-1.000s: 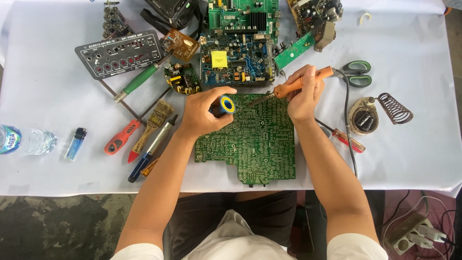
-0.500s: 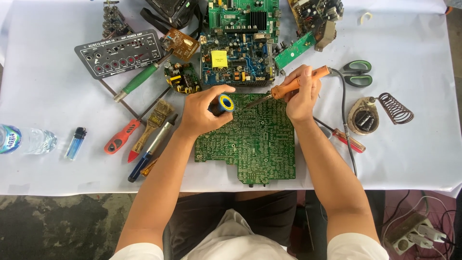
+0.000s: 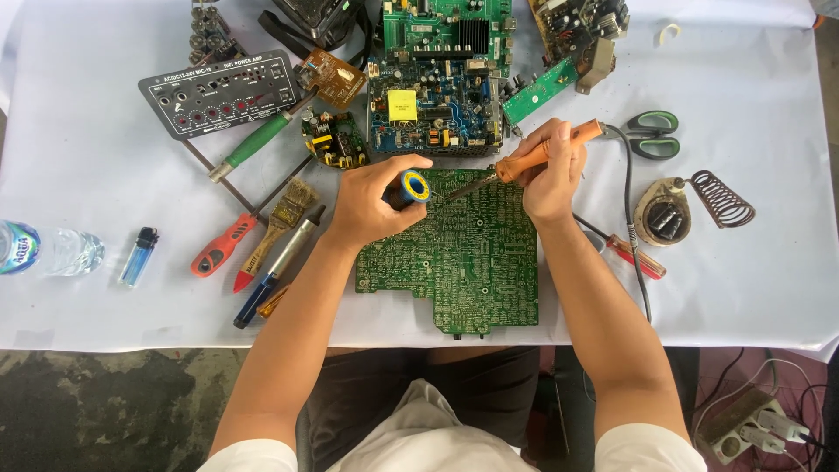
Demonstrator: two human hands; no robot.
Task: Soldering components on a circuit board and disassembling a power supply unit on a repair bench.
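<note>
Two bare hands work over a large green circuit board (image 3: 463,262) lying solder-side up on a white-covered surface (image 3: 743,288). The left hand (image 3: 371,205) is closed around a small blue-and-yellow solder spool (image 3: 413,186), held just above the board's upper left edge. The right hand (image 3: 551,175) grips an orange-handled soldering iron (image 3: 542,150) above the board's upper right corner, its metal tip slanting down toward the spool and the board's top edge; whether the tip touches the board cannot be told. The iron's dark cord (image 3: 631,227) runs down to the right of the board. Right of the board sit a round iron stand with a coiled wire holder (image 3: 690,208) and green-handled scissors (image 3: 651,133). Above the board lie a blue circuit board (image 3: 433,109) and further boards. Left of the board lie a red-handled screwdriver (image 3: 223,249), a small brush (image 3: 284,214), a green-handled screwdriver (image 3: 258,142), a black amplifier panel (image 3: 218,92), a blue lighter (image 3: 138,256) and a plastic water bottle (image 3: 48,249).
</note>
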